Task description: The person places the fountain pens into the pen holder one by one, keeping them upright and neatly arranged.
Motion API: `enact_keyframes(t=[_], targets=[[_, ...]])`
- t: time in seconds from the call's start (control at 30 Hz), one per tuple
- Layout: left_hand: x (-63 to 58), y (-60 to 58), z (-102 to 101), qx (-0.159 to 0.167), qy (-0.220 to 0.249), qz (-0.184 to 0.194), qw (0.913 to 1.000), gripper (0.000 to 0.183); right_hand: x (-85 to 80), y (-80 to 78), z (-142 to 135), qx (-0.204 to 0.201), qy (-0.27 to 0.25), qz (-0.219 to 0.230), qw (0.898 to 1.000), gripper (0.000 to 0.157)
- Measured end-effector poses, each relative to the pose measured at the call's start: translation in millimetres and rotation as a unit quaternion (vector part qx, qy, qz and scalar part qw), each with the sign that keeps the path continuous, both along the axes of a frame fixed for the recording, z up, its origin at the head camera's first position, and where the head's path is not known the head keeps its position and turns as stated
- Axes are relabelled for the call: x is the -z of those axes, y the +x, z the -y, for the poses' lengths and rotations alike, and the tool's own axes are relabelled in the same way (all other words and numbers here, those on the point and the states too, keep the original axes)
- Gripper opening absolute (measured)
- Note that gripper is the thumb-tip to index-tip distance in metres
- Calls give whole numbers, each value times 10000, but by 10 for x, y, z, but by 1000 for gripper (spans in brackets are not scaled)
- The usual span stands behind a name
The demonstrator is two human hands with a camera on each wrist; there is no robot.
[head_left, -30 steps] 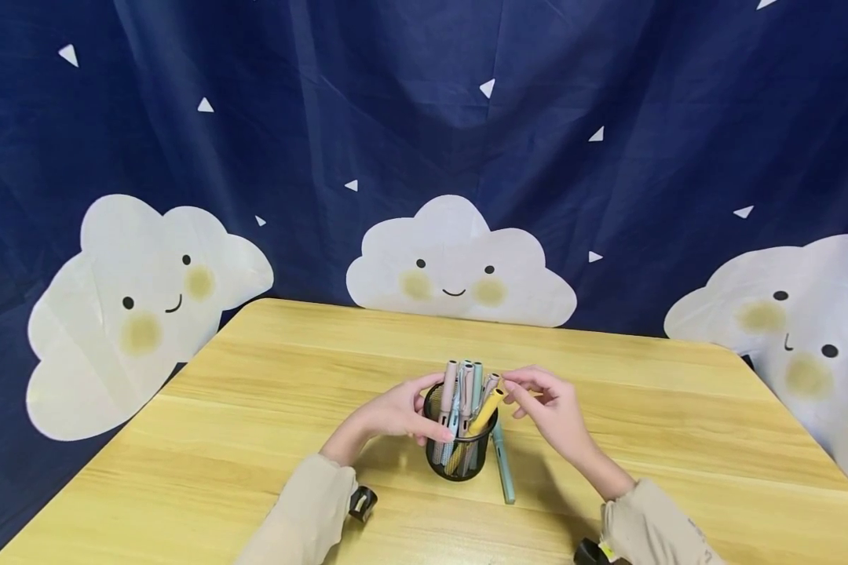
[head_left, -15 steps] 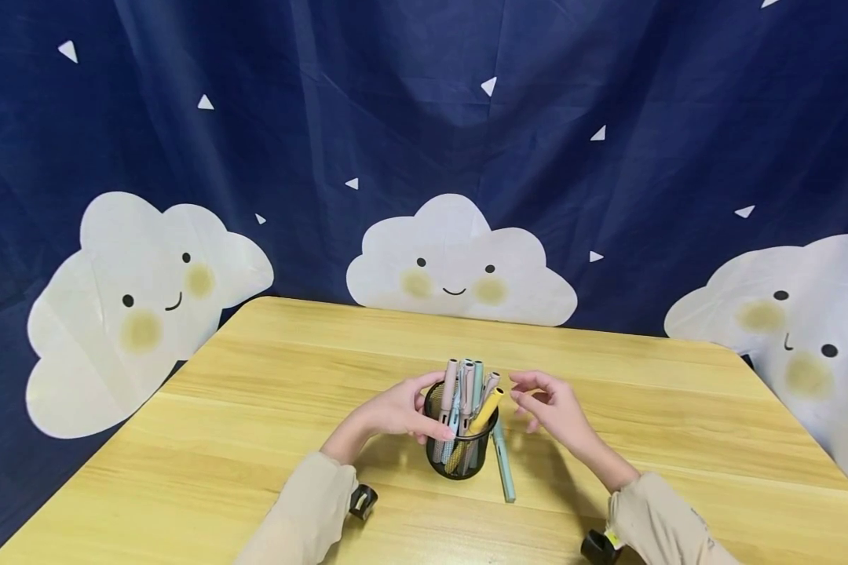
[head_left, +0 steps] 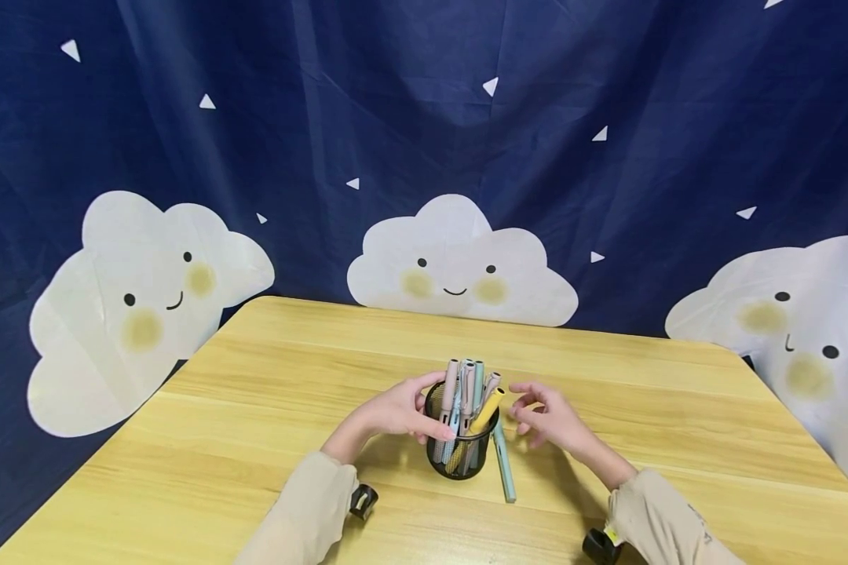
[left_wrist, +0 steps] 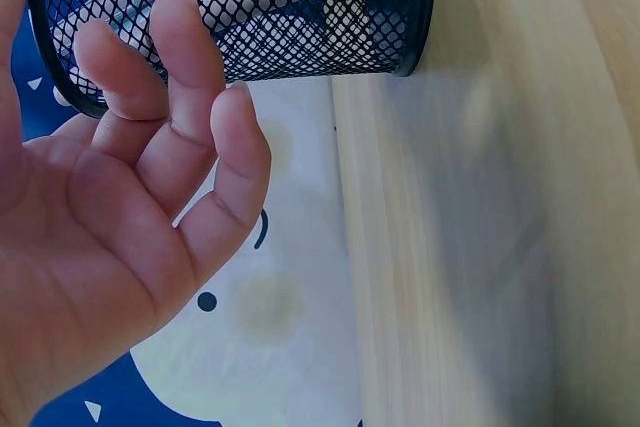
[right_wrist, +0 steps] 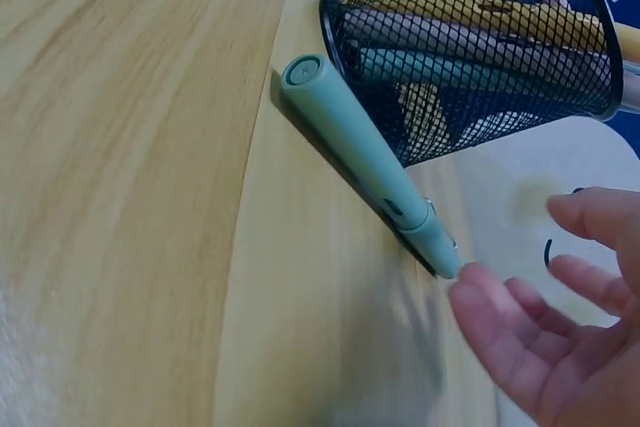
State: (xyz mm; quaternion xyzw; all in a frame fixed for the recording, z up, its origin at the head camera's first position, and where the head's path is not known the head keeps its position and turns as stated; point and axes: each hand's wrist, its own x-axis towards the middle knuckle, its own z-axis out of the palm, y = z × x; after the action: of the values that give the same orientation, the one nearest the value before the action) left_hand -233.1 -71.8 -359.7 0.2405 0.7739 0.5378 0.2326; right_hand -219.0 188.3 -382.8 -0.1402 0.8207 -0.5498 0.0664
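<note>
A black mesh pen holder [head_left: 459,455] stands upright on the table, filled with several pens in pink, blue, green and yellow. My left hand [head_left: 399,410] grips its rim from the left, thumb at the front. The left wrist view shows fingers [left_wrist: 190,77] of that hand against the mesh. The yellow pen [head_left: 487,410] leans toward the right side of the holder. A green pen [right_wrist: 365,152] lies on the table just right of the holder. My right hand [head_left: 551,414] hovers near it with loosely bent fingers and holds nothing.
The light wooden table [head_left: 254,392] reaches back to a dark blue curtain [head_left: 424,102] with white clouds. Black wrist bands [head_left: 363,501] are on both sleeves.
My right hand has drawn away from the top of the yellow pen, to the right and slightly down. The left hand and the holder have stayed in place.
</note>
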Motion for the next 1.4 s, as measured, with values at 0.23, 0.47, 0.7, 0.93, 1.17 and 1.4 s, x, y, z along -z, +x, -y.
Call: enact_keyframes(t=[0.23, 0.47, 0.7, 0.93, 1.17, 1.4], targets=[[14, -3, 1, -27, -3, 39, 10000, 90, 77, -15, -50, -237, 642, 401, 9969, 58], [16, -4, -1, -33, -17, 25, 10000, 90, 115, -24, -90, -424, 882, 612, 9933, 71], [5, -5, 3, 3, -12, -5, 10000, 89, 91, -17, -81, -588, 1061, 815, 9893, 81], [14, -18, -5, 19, -99, -42, 9999, 89, 99, 12, -52, -812, 1193, 1322, 9807, 97], [20, -16, -4, 4, -112, -80, 9999, 90, 125, 29, -13, -784, 1264, 1631, 9753, 99], [24, -14, 0, 16, -69, -95, 9999, 89, 122, 26, 40, -754, 1386, 1632, 9739, 98]])
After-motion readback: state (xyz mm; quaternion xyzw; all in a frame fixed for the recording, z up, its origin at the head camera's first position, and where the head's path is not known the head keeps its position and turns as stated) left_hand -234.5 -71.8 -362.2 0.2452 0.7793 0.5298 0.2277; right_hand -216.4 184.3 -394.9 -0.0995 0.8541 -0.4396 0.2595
